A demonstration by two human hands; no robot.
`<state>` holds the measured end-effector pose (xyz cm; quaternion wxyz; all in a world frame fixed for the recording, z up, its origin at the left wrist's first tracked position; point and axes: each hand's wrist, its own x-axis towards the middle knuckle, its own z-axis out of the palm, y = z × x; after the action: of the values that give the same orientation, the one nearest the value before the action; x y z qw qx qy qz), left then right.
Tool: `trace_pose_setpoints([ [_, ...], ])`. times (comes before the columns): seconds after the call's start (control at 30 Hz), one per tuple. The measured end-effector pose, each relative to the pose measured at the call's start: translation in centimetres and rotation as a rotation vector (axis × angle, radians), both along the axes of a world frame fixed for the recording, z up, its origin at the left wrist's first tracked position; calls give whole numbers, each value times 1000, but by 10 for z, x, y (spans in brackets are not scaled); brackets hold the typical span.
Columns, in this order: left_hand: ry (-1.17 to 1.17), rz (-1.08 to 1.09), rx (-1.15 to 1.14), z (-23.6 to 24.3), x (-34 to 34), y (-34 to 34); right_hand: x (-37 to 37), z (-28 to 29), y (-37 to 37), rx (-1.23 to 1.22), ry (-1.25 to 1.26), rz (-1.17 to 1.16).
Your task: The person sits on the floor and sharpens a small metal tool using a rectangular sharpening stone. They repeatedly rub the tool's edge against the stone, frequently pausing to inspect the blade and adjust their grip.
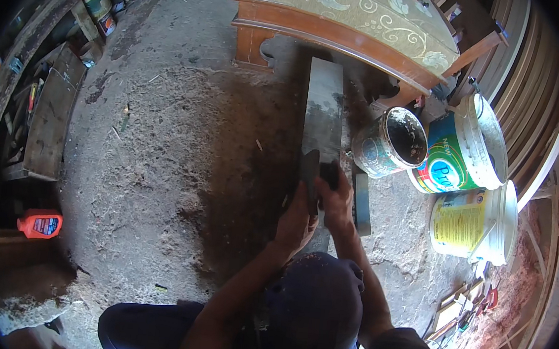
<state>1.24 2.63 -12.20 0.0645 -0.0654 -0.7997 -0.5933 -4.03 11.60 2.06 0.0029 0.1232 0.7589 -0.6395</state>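
Note:
A long grey slab [324,102] with dark, wet-looking patches runs away from me on the floor. Over its near end, my left hand [296,224] is closed round a dark, narrow flat piece [309,167], whose far end points forward. My right hand [336,206] is closed beside it, thumb toward the same piece, with a small black block [329,173] at its fingertips. Shadow hides the exact grip and whether the piece touches the slab. A grey-green bar [362,205] lies just right of my right hand.
Right of the slab stand an open dark-stained bucket [392,144], a green-labelled bucket [451,153] and a white bucket [475,221]. A carved wooden seat [339,27] with patterned upholstery stands ahead. Wooden shelving [49,114] and a red bottle [41,223] are at left.

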Motion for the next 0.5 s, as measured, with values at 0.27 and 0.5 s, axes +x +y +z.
trace_pose_setpoints([
  [0.27, 226, 69, -230, 72, 7, -18, 27, 7, -8, -29, -28, -37],
  [0.5, 125, 32, -11, 39, 5, -2, -44, 5, -13, 81, 92, -77],
])
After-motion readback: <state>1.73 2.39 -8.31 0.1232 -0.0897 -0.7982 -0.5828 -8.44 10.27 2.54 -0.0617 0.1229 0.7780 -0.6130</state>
